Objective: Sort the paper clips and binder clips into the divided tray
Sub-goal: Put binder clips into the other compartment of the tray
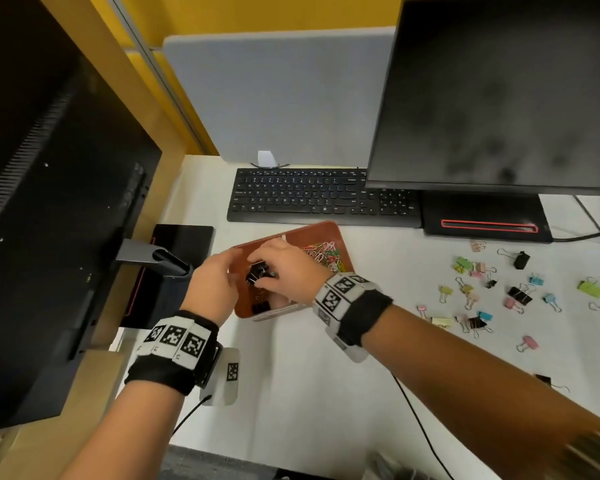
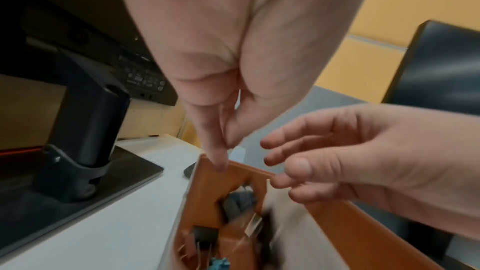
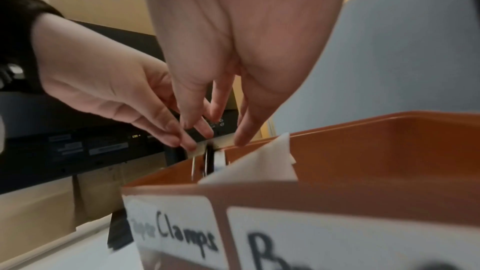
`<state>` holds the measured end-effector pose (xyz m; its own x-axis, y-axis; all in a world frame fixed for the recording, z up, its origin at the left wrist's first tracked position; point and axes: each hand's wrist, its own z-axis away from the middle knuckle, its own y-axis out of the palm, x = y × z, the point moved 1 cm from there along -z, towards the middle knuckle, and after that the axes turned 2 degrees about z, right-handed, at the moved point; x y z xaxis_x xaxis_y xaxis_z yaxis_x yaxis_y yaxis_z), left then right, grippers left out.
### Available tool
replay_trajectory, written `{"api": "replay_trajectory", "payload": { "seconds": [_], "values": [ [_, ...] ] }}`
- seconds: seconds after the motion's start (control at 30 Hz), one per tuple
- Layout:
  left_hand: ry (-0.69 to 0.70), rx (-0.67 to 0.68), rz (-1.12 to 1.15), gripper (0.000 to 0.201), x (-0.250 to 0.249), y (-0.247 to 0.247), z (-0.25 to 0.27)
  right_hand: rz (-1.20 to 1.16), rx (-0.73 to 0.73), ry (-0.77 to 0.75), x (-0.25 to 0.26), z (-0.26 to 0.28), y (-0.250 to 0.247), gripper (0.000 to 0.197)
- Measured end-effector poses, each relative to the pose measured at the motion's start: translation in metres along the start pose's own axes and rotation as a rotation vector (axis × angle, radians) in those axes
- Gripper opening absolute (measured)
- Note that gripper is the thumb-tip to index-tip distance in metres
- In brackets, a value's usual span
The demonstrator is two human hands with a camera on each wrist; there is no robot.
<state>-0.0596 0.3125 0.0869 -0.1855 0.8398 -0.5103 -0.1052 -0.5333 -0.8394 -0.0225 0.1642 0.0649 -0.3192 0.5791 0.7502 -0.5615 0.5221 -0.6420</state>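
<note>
A brown divided tray (image 1: 326, 230) (image 2: 207, 192) (image 3: 389, 151) sits in front of the keyboard, and both hands are over its left side. My left hand (image 1: 222, 271) (image 2: 224, 153) (image 3: 182, 141) has its fingers straight, with the index tip touching the tray rim. My right hand (image 1: 278, 268) (image 2: 280, 167) (image 3: 215, 130) hovers with loose fingers just above a black binder clip (image 1: 257, 273) (image 2: 239, 202) (image 3: 210, 159), which is blurred inside the left compartment. Coloured paper clips (image 1: 321, 252) fill the far right compartment. Loose binder clips (image 1: 499, 296) are scattered on the table to the right.
A keyboard (image 1: 309, 195) lies behind the tray, beside a monitor (image 1: 499, 91) on its base (image 1: 482, 220). To the left stand the back of another monitor (image 1: 49, 202) and its stand (image 1: 153, 258). A cable (image 1: 413, 420) crosses the near table. The tray front carries handwritten labels (image 3: 176, 231).
</note>
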Motion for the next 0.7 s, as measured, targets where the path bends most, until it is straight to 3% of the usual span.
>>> {"api": "replay_trajectory", "payload": {
  "seconds": [0.13, 0.33, 0.47, 0.57, 0.7],
  "values": [
    [0.146, -0.003, 0.091, 0.035, -0.023, 0.007, 0.01, -0.004, -0.161, 0.079, -0.036, 0.053, -0.02, 0.034],
    [0.523, 0.271, 0.203, 0.022, -0.086, 0.064, 0.029, 0.073, -0.387, 0.5, -0.13, 0.176, -0.05, 0.037],
    [0.594, 0.498, 0.146, 0.036, -0.108, 0.129, 0.035, 0.087, -0.208, 0.632, -0.161, 0.226, -0.048, 0.065],
    [0.518, 0.617, -0.017, 0.053, -0.105, 0.171, 0.035, 0.169, -0.023, 0.617, -0.169, 0.236, -0.037, 0.084],
    [0.434, 0.621, -0.249, 0.07, -0.1, 0.199, 0.034, 0.246, 0.035, 0.588, -0.174, 0.226, -0.024, 0.086]
  ]
}}
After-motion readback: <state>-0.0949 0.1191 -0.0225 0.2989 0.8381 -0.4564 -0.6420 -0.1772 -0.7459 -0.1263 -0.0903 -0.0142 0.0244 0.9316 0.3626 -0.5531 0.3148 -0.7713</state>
